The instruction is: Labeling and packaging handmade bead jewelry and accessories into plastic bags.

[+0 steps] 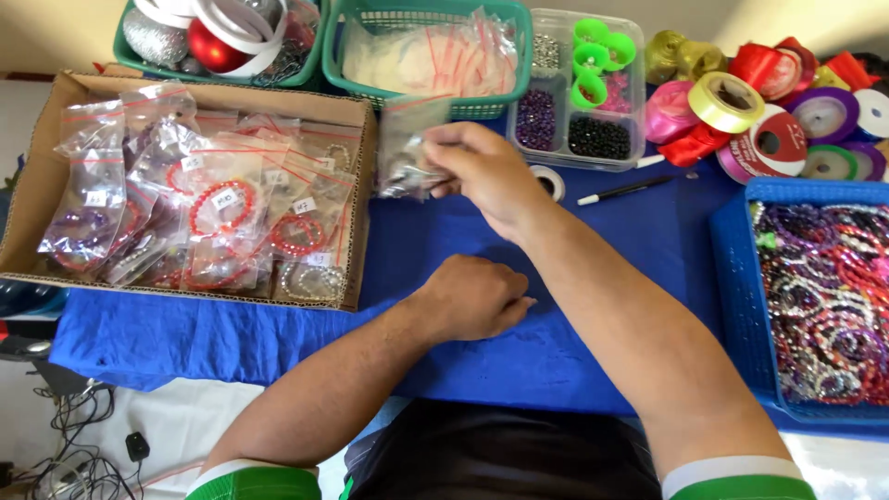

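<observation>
Head view: right hand (482,171) raised, fingers pinched on a small clear plastic bag (406,153) holding something silvery; bag blurred, contents unclear. Bag hangs just right of the cardboard box (42,176), above the blue cloth (185,338). Left hand (472,298) loosely curled, resting on cloth right of the box, holding nothing visible. Box filled with bagged bead bracelets (222,208).

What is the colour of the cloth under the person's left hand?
The cloth is bright blue. The left hand rests on it, clearest in the head view.
</observation>
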